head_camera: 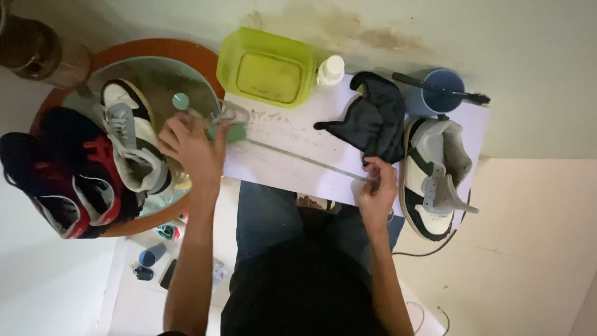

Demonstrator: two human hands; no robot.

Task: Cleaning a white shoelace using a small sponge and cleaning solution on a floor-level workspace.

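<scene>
Left hand (189,146): clamped on green sponge (235,132) and white shoelace (305,158)
Right hand (377,186): pinches lace's far end
Risk: wet lace slips free — judgement only

My left hand (189,144) is sitting over the basin (81,93) w/ shoes (127,143) in it, left of the board (292,155). My right hand (376,190) is resting on the board's near edge, cloth (376,121) just behind it, another shoe (435,177) to its right. Tub (267,68), bottle (331,70) & cup (438,93) are lining the far side.
</scene>
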